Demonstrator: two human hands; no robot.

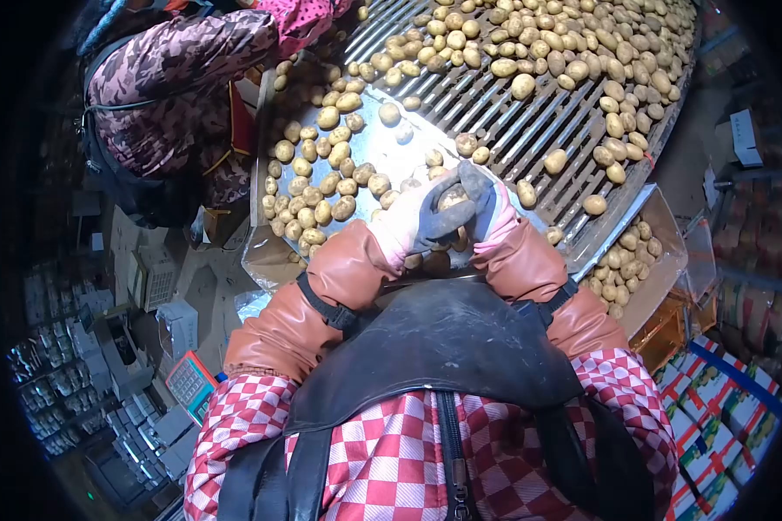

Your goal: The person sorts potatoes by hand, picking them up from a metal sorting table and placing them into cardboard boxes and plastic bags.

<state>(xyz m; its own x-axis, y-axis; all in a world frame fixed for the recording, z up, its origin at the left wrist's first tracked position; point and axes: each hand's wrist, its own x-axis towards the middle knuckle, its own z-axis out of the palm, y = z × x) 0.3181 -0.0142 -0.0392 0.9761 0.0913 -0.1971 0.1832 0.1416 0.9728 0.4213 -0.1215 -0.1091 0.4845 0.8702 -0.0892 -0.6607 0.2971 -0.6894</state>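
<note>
My left hand [439, 213], in a grey and pink glove, curls around a potato [453, 200] at the near edge of the sorting table. Against the other side of that potato rests my right hand [478, 195], gloved the same way, its fingers bent over it. Both hands are close together, in front of my dark apron. More potatoes [343, 207] lie on the pale metal sheet to the left. Beyond my hands, single potatoes [555, 161] are scattered over the slatted metal grate [504, 122]. Some potatoes just below my hands are partly hidden.
A large potato heap [599, 43] covers the grate's far side. A co-worker in a camouflage-pattern jacket [174, 78] stands at the left. A cardboard box [669, 234] of potatoes is at the right, with printed cartons [721, 408] below. A calculator [191, 385] lies at lower left.
</note>
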